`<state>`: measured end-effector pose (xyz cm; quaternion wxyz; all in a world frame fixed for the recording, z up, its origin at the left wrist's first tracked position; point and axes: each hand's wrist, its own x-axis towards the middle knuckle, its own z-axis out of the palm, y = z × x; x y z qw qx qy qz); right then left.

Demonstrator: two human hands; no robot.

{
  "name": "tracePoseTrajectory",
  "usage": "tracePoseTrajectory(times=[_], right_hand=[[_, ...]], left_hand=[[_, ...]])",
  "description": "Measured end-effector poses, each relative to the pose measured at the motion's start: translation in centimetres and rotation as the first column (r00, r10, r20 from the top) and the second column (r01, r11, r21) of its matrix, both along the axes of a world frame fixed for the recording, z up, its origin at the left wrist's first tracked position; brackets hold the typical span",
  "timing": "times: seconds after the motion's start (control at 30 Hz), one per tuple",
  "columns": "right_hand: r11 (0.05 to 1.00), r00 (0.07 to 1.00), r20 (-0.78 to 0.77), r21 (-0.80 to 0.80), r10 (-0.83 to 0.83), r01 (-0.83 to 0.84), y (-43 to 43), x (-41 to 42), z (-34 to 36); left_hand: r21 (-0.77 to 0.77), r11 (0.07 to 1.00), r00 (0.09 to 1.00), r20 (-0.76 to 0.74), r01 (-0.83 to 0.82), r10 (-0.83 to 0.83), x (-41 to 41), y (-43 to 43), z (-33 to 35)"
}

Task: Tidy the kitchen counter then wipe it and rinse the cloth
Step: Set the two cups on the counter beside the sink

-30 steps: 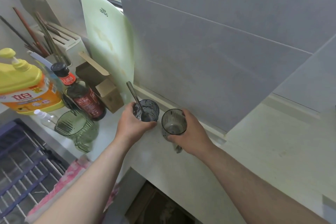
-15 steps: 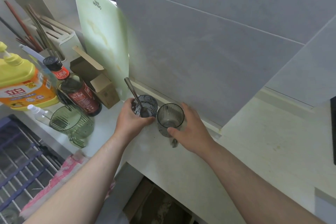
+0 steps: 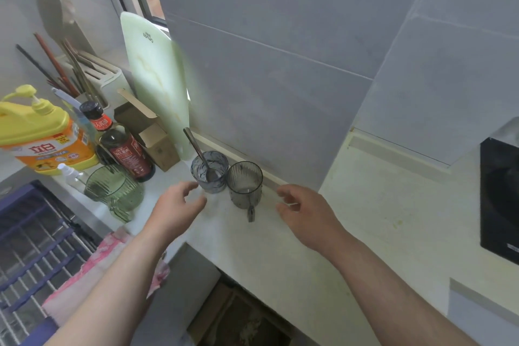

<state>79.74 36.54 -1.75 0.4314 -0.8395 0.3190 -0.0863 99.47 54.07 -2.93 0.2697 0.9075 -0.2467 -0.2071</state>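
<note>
Left hand (image 3: 179, 205), right hand (image 3: 306, 213): grips slack, empty. Spoon cup (image 3: 209, 174) and grey cup (image 3: 245, 188) parked by wall on bench (image 3: 379, 219). Wiping, rinsing seemingly not yet done.

I note the tumbler (image 3: 209, 173) on the counter (image 3: 365, 219), just left of the mug (image 3: 245, 187); the spoon (image 3: 196, 149) stands in the tumbler.

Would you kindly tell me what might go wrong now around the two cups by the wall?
The spoon leans out of the blue cup; the left hand beside it may catch it and tip the cup. The cutting board leans on the wall next to that cup and might slide into it.
</note>
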Motion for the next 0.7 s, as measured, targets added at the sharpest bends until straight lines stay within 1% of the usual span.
tracePoseTrajectory(times=[0.1,0.17,0.3,0.4,0.57,0.7], right_hand=[[0.999,0.999,0.016,-0.031,0.037,-0.036,-0.5,-2.1,1.3],[0.996,0.997,0.033,-0.058,0.071,-0.069,-0.8,-3.3,1.8],[0.982,0.989,0.041,-0.130,0.145,-0.138,-1.6,-5.5,2.6],[0.964,0.980,0.048,-0.193,0.196,-0.183,-2.2,-7.1,3.1],[0.942,0.965,0.056,-0.241,0.256,-0.236,-2.6,-9.2,4.1],[0.934,0.961,0.020,-0.244,0.274,-0.262,-2.2,-11.0,5.2]], left_hand=[[0.144,0.980,0.986,0.073,0.141,-0.152,-3.1,0.8,2.2],[0.167,0.970,0.978,0.081,0.178,-0.193,-5.4,1.0,3.1],[0.116,0.979,0.978,0.112,0.165,-0.178,-9.5,1.1,4.6],[0.065,0.991,0.985,0.116,0.119,-0.126,-11.3,1.8,5.3],[0.083,0.995,0.984,0.165,0.052,-0.065,-13.9,3.5,7.3],[0.117,0.992,0.973,0.219,0.055,-0.079,-15.6,5.2,8.6]])
